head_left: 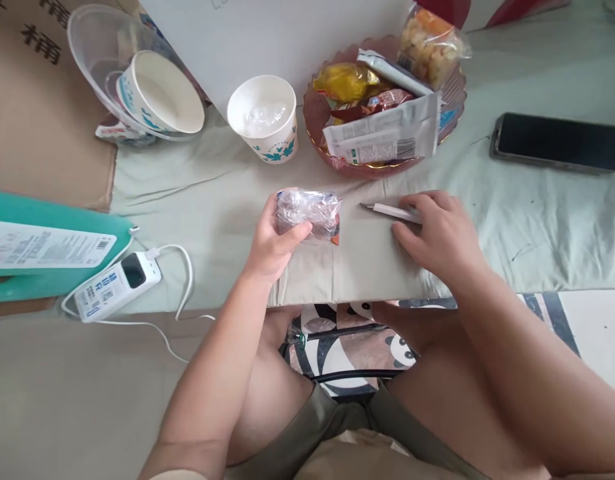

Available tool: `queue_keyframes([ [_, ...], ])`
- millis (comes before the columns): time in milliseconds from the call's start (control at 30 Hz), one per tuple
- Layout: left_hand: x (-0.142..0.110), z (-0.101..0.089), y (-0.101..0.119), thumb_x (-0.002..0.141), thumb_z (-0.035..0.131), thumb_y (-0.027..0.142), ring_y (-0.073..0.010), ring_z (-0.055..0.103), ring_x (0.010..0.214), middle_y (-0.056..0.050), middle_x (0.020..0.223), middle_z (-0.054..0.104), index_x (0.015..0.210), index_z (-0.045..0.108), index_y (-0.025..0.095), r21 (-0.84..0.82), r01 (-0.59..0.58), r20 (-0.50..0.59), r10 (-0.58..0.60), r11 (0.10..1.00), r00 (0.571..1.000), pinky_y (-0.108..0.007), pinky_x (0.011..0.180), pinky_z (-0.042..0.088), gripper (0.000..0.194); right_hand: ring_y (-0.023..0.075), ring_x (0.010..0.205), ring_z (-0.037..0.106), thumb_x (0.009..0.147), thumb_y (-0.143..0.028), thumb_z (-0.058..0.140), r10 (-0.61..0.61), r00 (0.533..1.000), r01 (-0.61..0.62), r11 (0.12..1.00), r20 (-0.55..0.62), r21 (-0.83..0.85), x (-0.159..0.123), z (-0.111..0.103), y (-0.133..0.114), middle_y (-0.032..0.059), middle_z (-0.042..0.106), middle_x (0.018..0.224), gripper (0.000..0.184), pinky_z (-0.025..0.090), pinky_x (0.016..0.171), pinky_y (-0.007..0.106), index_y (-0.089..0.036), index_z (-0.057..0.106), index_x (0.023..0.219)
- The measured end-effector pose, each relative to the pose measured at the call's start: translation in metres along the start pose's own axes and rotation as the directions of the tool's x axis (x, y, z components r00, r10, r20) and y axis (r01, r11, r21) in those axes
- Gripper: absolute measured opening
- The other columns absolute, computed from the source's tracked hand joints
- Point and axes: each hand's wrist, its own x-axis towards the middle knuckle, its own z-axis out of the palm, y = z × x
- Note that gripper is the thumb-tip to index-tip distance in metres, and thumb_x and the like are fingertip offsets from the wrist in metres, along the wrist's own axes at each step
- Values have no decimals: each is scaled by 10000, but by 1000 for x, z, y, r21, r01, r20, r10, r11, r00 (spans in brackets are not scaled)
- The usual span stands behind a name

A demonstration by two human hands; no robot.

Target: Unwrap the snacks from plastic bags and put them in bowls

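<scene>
My left hand is closed around a small packet wrapped in crinkled clear plastic, its thumb lying across the front. Blue and red-orange print shows at the packet's edges. To the right, my right hand rests on the cloth with thumb and fingers about a slim white pen-like tool. The tool's dark pointed tip faces left, toward the packet but apart from it. Its rear end is hidden under the fingers, and I cannot tell whether it is a pen or a knife.
Behind the packet stands a paper cup with clear plastic inside. A pink bowl holds several wrapped snacks. A phone lies at right. On the left are stacked bowls, a green container and a white power bank with a cable.
</scene>
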Motion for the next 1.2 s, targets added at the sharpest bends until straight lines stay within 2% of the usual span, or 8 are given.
queue_keyframes([
  [100,0,-2,-2,657,922,500,-241,698,1067,-45,1177,678,1242,578,317,33,-22,9,22,999,1000,-382,910,596,702,357,1033,626,867,-322,596,-6,1000,6,1000,12,-16,1,2,3,152,686,1102,190,495,892,531,-229,701,994],
  [233,-1,-6,-3,624,921,577,-271,688,1107,-56,1195,656,1350,536,344,88,-87,-19,89,992,996,-386,914,591,855,257,808,639,866,-342,638,10,997,-29,971,79,238,-2,-2,-17,86,700,928,158,506,743,424,-243,661,987],
  [433,-9,-14,1,649,897,609,-264,718,911,-32,998,665,1475,406,385,89,-59,-51,64,994,997,-393,767,597,987,119,592,626,911,-409,671,-36,975,-156,590,219,793,-15,2,-41,-12,669,940,303,535,570,297,-295,527,1152],
  [567,-12,-15,4,700,865,605,-227,706,826,-11,938,657,1429,432,394,99,-46,-25,49,994,999,-371,720,587,874,172,760,747,941,-369,589,-81,922,-311,429,379,848,-17,2,-48,35,706,948,146,620,680,339,-235,645,946],
  [700,-13,-13,5,759,829,596,-215,703,853,-14,967,677,1381,481,371,149,-44,5,44,988,999,-375,773,592,747,233,857,758,828,-355,642,-101,914,-348,299,392,888,-15,-4,-57,50,751,1008,218,645,818,480,-256,693,1014],
  [867,-12,-11,5,791,804,574,-224,675,984,-39,1092,695,1221,616,286,240,-3,27,-3,971,1000,-346,893,556,551,188,718,710,763,-426,800,-22,933,-322,390,358,863,-14,-1,-59,18,732,857,356,587,621,339,-274,685,1063],
  [1067,-11,-9,9,814,783,429,-233,646,1058,-44,1208,694,1202,660,274,346,-29,42,15,938,999,-338,969,512,435,82,428,357,861,-464,738,95,897,-398,603,432,692,-12,-5,-50,-66,437,490,293,261,419,249,-197,782,974],
  [1200,-11,-8,8,820,765,387,-218,641,996,-26,1137,700,1189,666,285,337,-14,31,4,941,1000,-337,944,514,395,100,546,454,818,-482,791,57,893,-385,610,446,693,-10,-10,-45,-27,548,604,282,349,509,268,-208,804,885],
])
